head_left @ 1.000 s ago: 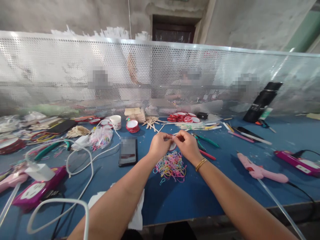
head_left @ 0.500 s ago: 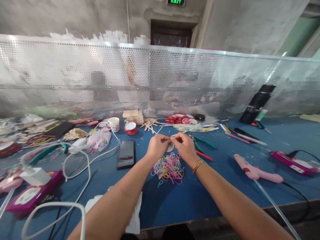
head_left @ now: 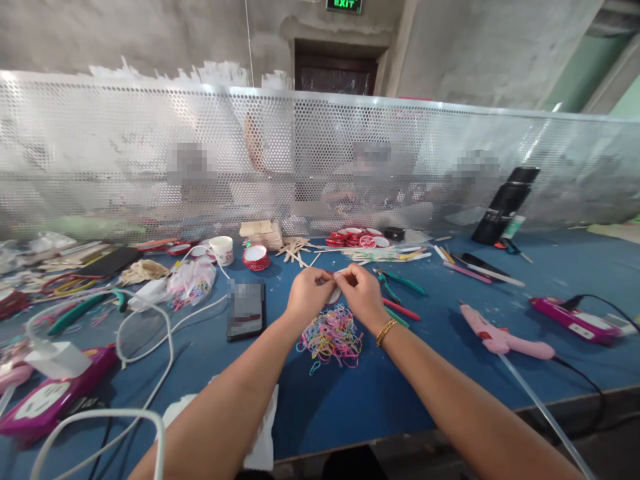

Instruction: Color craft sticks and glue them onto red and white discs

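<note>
My left hand and my right hand meet at mid-table, fingertips pinched close together. Whatever they pinch is too small and covered to make out. Just below the fingertips a round white piece shows in part between the hands. Nearer to me lies a loose pile of colourful pear-shaped pins in pink, yellow, blue and purple. To the right of my right hand rest green-handled pliers and a red pen-like stick.
Left of my hands lies a phone; a paper cup and stacked red-rimmed discs stand behind. A pink glue gun is at right, a black bottle farther back. A white cable loops at left. A perforated metal screen bounds the table.
The whole view has shifted slightly, so things sit a little farther left. Both hands stay together over the round piece, fingers still pinched.
</note>
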Action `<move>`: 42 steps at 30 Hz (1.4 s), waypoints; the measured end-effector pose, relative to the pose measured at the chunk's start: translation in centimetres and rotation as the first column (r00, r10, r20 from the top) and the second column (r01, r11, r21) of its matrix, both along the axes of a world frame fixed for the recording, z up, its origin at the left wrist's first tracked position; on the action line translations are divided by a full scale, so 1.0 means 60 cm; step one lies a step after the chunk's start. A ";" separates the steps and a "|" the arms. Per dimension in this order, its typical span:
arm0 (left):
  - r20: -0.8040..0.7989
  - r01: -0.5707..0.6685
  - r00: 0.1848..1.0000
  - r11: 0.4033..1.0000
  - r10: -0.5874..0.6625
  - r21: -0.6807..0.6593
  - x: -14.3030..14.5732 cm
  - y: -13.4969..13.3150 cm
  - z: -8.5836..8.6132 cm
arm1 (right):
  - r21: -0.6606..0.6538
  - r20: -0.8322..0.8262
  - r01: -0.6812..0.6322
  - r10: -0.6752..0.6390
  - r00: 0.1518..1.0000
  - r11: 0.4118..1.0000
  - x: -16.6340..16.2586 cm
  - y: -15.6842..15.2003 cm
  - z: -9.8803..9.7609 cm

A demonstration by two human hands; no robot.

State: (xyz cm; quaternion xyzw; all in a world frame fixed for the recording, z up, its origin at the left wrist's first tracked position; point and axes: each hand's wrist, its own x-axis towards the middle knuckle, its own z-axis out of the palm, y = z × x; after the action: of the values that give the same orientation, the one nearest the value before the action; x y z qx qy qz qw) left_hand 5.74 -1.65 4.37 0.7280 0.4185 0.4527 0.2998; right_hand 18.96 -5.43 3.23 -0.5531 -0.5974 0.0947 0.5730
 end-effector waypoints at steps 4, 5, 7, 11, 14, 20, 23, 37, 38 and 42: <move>0.079 -0.019 0.996 0.996 0.026 -0.090 -0.002 0.011 -0.002 | 0.014 -0.055 -0.147 0.147 0.988 0.989 0.000 0.000 0.001; 0.096 -0.024 0.995 0.994 0.034 -0.105 -0.004 0.016 -0.003 | 0.014 -0.082 -0.201 0.202 0.976 0.979 0.000 -0.001 0.003; 0.107 -0.047 0.993 0.994 0.058 -0.103 -0.010 0.026 -0.007 | 0.020 -0.153 -0.315 0.314 0.937 0.949 0.002 -0.004 0.010; 0.099 -0.108 0.988 0.986 0.120 -0.124 -0.022 0.046 -0.015 | 0.066 -0.290 -0.452 0.450 0.844 0.890 0.005 -0.021 0.037; 0.115 -0.106 0.986 0.983 0.123 -0.150 -0.024 0.048 -0.014 | 0.050 -0.328 -0.493 0.481 0.813 0.868 0.005 -0.030 0.049; 0.190 0.060 0.982 0.972 -0.016 -0.228 -0.015 0.021 0.004 | 0.018 -0.387 -0.568 0.530 0.755 0.823 0.009 -0.012 0.028; 0.243 0.162 0.964 0.958 -0.104 -0.235 -0.016 0.014 0.014 | -0.009 -0.294 -0.490 0.466 0.834 0.872 0.022 -0.006 0.026; 0.391 0.180 0.919 0.936 -0.050 -0.303 -0.027 0.021 0.025 | -0.066 0.498 -0.230 0.232 0.836 0.971 0.026 -0.007 0.014; 0.396 0.186 0.917 0.934 -0.053 -0.305 -0.026 0.018 0.026 | -0.065 0.505 -0.226 0.227 0.833 0.972 0.024 -0.007 0.013; 0.389 0.204 0.919 0.919 -0.061 -0.338 -0.021 0.012 0.026 | -0.077 0.525 -0.216 0.223 0.821 0.973 0.022 -0.005 0.010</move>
State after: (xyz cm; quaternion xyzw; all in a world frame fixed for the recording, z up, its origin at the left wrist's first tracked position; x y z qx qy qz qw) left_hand 4.50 -0.95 5.91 0.5863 0.3813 0.4726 0.5362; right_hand 20.26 -5.75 3.83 -0.4891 -0.7911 0.0077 0.3671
